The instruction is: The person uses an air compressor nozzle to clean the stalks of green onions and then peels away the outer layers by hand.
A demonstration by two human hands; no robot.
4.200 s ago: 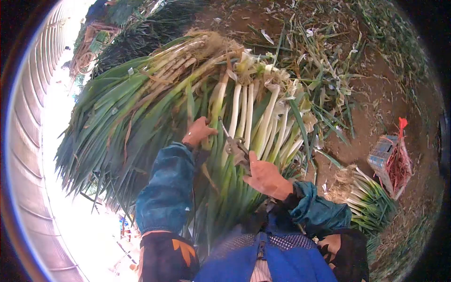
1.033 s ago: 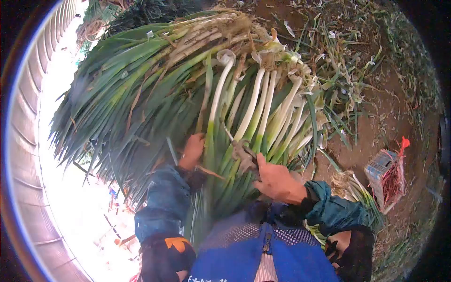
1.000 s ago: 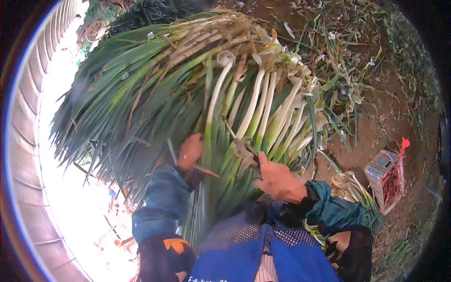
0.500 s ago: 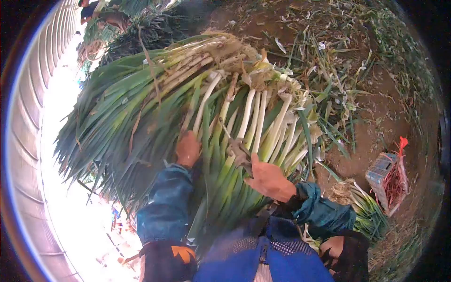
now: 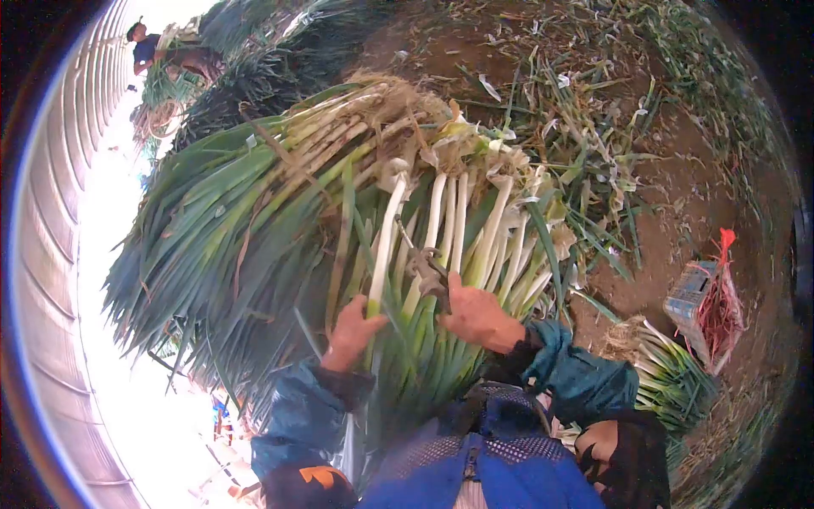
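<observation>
My left hand [image 5: 352, 332] is closed round the green part of a leek [image 5: 389, 229], whose white stem points up and away from me. To its right, my right hand [image 5: 479, 314] has its fingers wrapped round a small metal tool [image 5: 426, 270] with a thin tip. Trimmed leeks with white stems [image 5: 492, 237] lie side by side beyond and beneath my right hand. A large heap of leeks with long green leaves [image 5: 212, 212] spreads to the left, its roots at the top.
A small crate with red ties [image 5: 691, 297] stands at the right. Near it lies a smaller leek bundle [image 5: 666, 365]. Leaf scraps [image 5: 585, 127] litter the soil. Another person [image 5: 142, 47] is at the far upper left, beside more leeks.
My left hand has moved down and slightly right, and a white-stemmed leek now stands out in it. My right hand with the tool has barely moved. More of the other person shows.
</observation>
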